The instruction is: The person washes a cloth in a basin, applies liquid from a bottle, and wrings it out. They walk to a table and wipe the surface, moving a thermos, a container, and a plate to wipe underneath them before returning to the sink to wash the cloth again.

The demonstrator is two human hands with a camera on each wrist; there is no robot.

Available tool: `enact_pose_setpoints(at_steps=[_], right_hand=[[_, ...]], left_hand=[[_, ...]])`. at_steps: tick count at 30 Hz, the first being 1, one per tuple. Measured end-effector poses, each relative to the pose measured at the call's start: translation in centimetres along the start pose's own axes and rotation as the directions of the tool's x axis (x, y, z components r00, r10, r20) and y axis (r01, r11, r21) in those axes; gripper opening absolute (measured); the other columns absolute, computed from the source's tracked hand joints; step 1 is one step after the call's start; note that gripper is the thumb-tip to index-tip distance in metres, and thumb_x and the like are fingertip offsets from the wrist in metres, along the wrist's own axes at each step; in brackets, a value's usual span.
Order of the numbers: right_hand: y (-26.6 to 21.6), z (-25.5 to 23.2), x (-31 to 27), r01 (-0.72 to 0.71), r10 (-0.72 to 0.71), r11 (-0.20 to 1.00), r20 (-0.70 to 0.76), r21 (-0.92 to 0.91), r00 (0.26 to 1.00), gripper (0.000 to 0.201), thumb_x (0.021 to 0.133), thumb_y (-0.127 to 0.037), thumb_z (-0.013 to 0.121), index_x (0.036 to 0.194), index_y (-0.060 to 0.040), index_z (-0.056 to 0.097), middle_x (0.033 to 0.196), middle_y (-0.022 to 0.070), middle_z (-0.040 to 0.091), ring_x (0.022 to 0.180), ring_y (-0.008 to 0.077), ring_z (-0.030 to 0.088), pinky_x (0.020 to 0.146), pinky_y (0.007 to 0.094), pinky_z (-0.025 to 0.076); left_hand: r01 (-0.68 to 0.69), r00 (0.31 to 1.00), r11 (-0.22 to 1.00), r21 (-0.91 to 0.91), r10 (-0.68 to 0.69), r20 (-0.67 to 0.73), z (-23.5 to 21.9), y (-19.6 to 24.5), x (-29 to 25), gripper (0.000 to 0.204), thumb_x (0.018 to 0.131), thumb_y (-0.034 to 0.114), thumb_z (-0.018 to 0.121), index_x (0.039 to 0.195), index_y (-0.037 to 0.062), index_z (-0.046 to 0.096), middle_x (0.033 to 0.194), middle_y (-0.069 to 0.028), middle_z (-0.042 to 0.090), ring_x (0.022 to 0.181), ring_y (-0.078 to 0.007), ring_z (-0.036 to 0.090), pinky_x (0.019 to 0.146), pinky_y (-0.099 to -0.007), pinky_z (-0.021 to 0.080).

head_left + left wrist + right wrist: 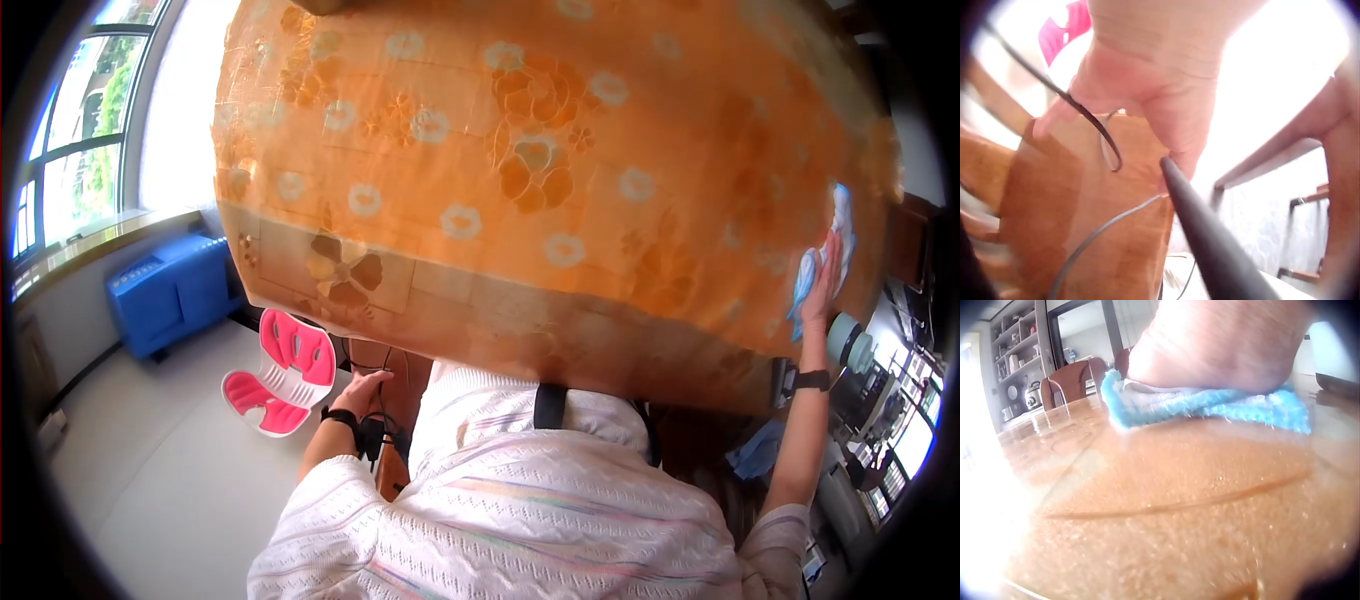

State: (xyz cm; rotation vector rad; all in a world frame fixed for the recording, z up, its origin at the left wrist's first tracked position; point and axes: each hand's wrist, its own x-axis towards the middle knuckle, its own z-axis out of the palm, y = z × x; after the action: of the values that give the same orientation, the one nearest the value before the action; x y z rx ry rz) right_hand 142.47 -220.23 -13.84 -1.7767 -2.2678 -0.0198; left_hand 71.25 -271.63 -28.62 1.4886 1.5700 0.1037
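My right hand (822,285) presses a blue-and-white cloth (842,215) onto the table near its right edge, fingers stretched out along it. In the right wrist view the cloth (1147,415) lies flat beneath the hand, its fuzzy blue border showing. An orange flowered cover (430,180) with a glossy surface spreads over the table. Down at my left side, below the table edge, my left hand (358,393) rests at a wooden chair (1072,187), thumb spread away from the fingers. Thin dark cables (1035,72) pass in front of that hand; its fingertips are partly hidden.
A pale green container (850,343) stands beside my right wrist at the table's edge. A pink-and-white seat (295,350) is on the floor to the left, near a blue cabinet (170,290) under the window. Another wooden chair (1072,384) stands beyond the table.
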Motion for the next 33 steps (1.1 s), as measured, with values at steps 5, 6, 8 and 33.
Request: enact_pose_setpoints(at_steps=[5,6,8,33], right_hand=[[0.4,0.0,0.0,0.012,-0.012,1.0,0.016,0.006,1.0,0.047,0.097,-0.031,0.036,0.136,-0.0048,0.035,0.143,0.0129,0.03,0.134,0.0272,0.025,0.109,0.0361,0.019],[0.4,0.0,0.1,0.019,-0.019,1.0,0.016,0.006,1.0,0.047,0.097,-0.031,0.036,0.136,-0.0048,0.035,0.143,0.0129,0.03,0.134,0.0272,0.025,0.109,0.0361,0.019],[0.5,0.0,0.1,0.023,-0.023,1.0,0.016,0.001,1.0,0.046,0.097,-0.03,0.036,0.136,-0.005,0.035,0.142,0.0132,0.031,0.134,0.0275,0.026,0.109,0.0362,0.019],[-10.8,-6.8,-9.0,0.233,-0.328,0.932,0.368,0.279,0.87,0.063,0.086,-0.034,0.051,0.138,-0.0044,0.032,0.148,0.0081,0.022,0.139,0.0249,0.012,0.111,0.0464,0.003]], left_hand=[[0.419,0.606,-0.311,-0.853,-0.604,0.518,-0.1,3.7,3.5,0.025,0.079,0.006,0.058,0.102,-0.0018,0.056,0.084,-0.0119,0.063,0.075,-0.0229,0.062,0.066,-0.0303,0.052],[0.357,0.606,-0.292,-0.887,-0.65,0.458,-1.3,5.2,4.8,0.017,0.081,0.006,0.055,0.095,-0.0035,0.056,0.081,-0.0117,0.062,0.066,-0.0175,0.06,0.057,-0.0271,0.05],[0.2,0.7,-0.216,-0.956,-0.651,0.294,-4.3,7.2,6.9,0.015,0.08,0.005,0.056,0.093,-0.0026,0.056,0.079,-0.0094,0.061,0.064,-0.017,0.059,0.056,-0.0258,0.049],[0.594,0.695,0.716,-0.366,-0.686,-0.214,-21.7,22.6,9.7,0.017,0.076,0.017,0.061,0.068,0.002,0.062,0.06,-0.0004,0.055,0.045,-0.0083,0.047,0.039,-0.0204,0.034]])
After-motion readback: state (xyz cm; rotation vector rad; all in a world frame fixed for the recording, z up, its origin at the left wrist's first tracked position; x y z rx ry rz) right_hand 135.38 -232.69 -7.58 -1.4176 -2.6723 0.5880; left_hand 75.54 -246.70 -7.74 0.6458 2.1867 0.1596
